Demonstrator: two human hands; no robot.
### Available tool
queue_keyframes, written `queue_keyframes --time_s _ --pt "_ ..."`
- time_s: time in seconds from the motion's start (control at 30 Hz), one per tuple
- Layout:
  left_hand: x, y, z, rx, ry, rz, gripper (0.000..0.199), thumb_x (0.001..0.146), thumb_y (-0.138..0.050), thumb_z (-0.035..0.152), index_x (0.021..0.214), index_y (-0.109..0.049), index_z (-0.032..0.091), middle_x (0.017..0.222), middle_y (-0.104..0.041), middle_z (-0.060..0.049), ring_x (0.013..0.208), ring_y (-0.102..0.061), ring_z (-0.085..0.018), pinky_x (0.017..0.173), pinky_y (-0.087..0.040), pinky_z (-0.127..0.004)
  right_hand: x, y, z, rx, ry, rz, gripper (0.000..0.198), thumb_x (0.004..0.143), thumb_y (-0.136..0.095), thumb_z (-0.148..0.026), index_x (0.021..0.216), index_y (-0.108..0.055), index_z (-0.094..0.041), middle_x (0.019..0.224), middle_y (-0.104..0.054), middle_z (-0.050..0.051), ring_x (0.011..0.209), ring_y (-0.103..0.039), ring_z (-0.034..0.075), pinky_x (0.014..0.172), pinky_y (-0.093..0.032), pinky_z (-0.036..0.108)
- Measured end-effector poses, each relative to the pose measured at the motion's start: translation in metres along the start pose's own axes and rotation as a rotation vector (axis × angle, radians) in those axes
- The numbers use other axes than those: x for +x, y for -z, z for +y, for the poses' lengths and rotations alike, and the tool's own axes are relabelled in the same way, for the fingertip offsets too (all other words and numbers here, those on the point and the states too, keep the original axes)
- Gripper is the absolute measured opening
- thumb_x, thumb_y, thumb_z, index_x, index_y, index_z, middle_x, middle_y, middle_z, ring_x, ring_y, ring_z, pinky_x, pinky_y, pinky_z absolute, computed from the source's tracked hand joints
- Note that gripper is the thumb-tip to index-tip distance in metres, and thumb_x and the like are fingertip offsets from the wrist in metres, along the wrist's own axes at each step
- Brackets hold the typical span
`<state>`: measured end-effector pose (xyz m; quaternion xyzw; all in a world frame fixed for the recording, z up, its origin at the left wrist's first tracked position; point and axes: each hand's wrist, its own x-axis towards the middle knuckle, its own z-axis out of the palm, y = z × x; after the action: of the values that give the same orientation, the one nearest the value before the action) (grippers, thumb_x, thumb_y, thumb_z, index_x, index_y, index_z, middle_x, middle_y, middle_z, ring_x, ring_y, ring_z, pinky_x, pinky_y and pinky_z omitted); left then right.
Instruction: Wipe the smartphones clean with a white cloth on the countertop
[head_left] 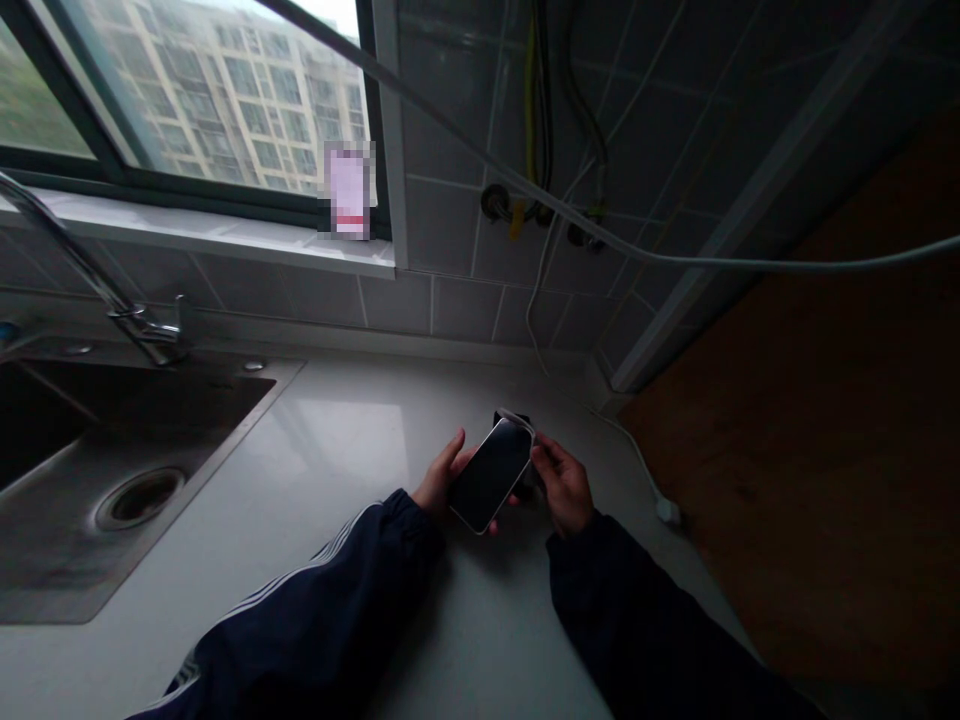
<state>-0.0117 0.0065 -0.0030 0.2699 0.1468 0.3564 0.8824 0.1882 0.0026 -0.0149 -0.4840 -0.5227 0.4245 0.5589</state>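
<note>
A smartphone (491, 475) with a dark screen and a pale frame lies tilted in my left hand (442, 475). That hand is closed around it from the left and below, with fingertips showing past its right and lower edges. My right hand (564, 484) pinches a pale, bendy curved strip (519, 420) at the phone's upper right corner. The strip looks like the rim of a phone case, but I cannot tell for certain. Something dark shows behind the phone's top and right side, mostly hidden. Both hands are above the white countertop (330, 560).
At the left is a steel sink (225, 440) with a chrome faucet (142, 325). A white cable (636, 448) with a plug (667, 512) lies by the brown wooden panel (817, 450) on the right. Another cable (675, 260) hangs across the tiled wall. A blurred pink item (349, 190) stands on the windowsill.
</note>
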Motion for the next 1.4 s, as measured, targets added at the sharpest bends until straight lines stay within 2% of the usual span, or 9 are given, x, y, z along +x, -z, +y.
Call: queue_keyframes --time_s 0.13,0.37,0.53,0.63,0.73,0.9,1.17,1.3,1.4 --pt "0.0 0.001 -0.001 0.026 0.037 0.015 0.073 0.097 -0.032 0.068 0.14 -0.052 0.013 0.106 -0.073 -0.021 0.081 -0.075 -0.034 0.05 -0.063 -0.045 -0.002 0.0 -0.002 -0.081 0.089 0.034 0.052 0.088 -0.067 -0.061 0.122 -0.072 -0.021 0.118 -0.076 0.01 0.113 -0.069 0.029 0.102 -0.051 0.043" --pt "-0.002 0.002 -0.001 0.015 0.035 0.041 0.074 0.095 -0.038 0.069 0.138 -0.055 0.012 0.106 -0.073 -0.022 0.081 -0.076 -0.036 0.052 -0.063 -0.045 0.0 0.003 -0.001 -0.114 0.155 -0.05 0.052 0.092 -0.063 -0.056 0.133 -0.067 -0.023 0.137 -0.067 0.009 0.131 -0.059 0.03 0.114 -0.042 0.046" --pt "-0.002 0.001 -0.001 0.007 0.012 0.016 0.069 0.096 -0.038 0.067 0.137 -0.055 0.014 0.109 -0.072 -0.021 0.084 -0.075 -0.036 0.053 -0.063 -0.047 0.002 0.004 0.0 -0.155 0.193 0.008 0.049 0.094 -0.06 -0.056 0.128 -0.071 -0.022 0.138 -0.066 0.01 0.133 -0.057 0.03 0.117 -0.039 0.046" --pt "-0.001 0.0 -0.002 0.004 -0.004 -0.004 0.065 0.097 -0.039 0.064 0.137 -0.053 0.016 0.109 -0.072 -0.019 0.083 -0.075 -0.035 0.054 -0.063 -0.047 0.003 0.005 0.002 -0.138 0.142 0.047 0.048 0.09 -0.065 -0.057 0.121 -0.075 -0.021 0.126 -0.073 0.01 0.122 -0.065 0.031 0.109 -0.046 0.045" --pt "0.0 0.0 -0.003 0.012 -0.012 -0.007 0.063 0.097 -0.04 0.064 0.135 -0.054 0.016 0.105 -0.072 -0.018 0.081 -0.075 -0.034 0.054 -0.063 -0.047 0.002 0.004 0.004 -0.099 0.035 0.059 0.047 0.087 -0.068 -0.059 0.11 -0.079 -0.019 0.106 -0.079 0.009 0.101 -0.072 0.029 0.091 -0.054 0.04" --pt "-0.001 0.0 -0.007 0.035 -0.031 0.0 0.062 0.097 -0.04 0.064 0.13 -0.057 0.014 0.098 -0.073 -0.016 0.08 -0.075 -0.032 0.052 -0.063 -0.044 -0.001 0.002 -0.001 -0.142 0.012 0.035 0.05 0.087 -0.064 -0.065 0.087 -0.077 -0.016 0.075 -0.073 0.005 0.073 -0.065 0.022 0.066 -0.049 0.03" --pt "0.0 0.002 -0.009 0.101 -0.034 0.007 0.067 0.097 -0.038 0.066 0.135 -0.053 0.014 0.095 -0.073 -0.016 0.08 -0.075 -0.032 0.053 -0.063 -0.043 -0.005 -0.001 -0.006 -0.263 0.087 -0.011 0.053 0.093 -0.052 -0.067 0.066 -0.054 -0.021 0.06 -0.049 -0.003 0.059 -0.047 0.015 0.057 -0.038 0.027" --pt "0.001 0.004 -0.009 0.143 -0.03 0.071 0.072 0.095 -0.037 0.069 0.142 -0.048 0.015 0.086 -0.073 -0.013 0.059 -0.073 -0.028 0.047 -0.06 -0.037 -0.015 -0.005 -0.002 -0.286 0.101 -0.116 0.054 0.093 -0.052 -0.066 0.063 -0.051 -0.022 0.057 -0.047 -0.003 0.056 -0.044 0.014 0.055 -0.035 0.027" --pt "0.001 0.004 -0.008 0.145 -0.025 0.099 0.072 0.095 -0.037 0.069 0.145 -0.044 0.017 0.087 -0.073 -0.012 0.054 -0.072 -0.028 0.044 -0.058 -0.036 -0.02 -0.008 -0.002 -0.279 0.125 -0.125 0.052 0.096 -0.046 -0.065 0.069 -0.055 -0.022 0.063 -0.053 -0.001 0.059 -0.049 0.016 0.058 -0.038 0.028"
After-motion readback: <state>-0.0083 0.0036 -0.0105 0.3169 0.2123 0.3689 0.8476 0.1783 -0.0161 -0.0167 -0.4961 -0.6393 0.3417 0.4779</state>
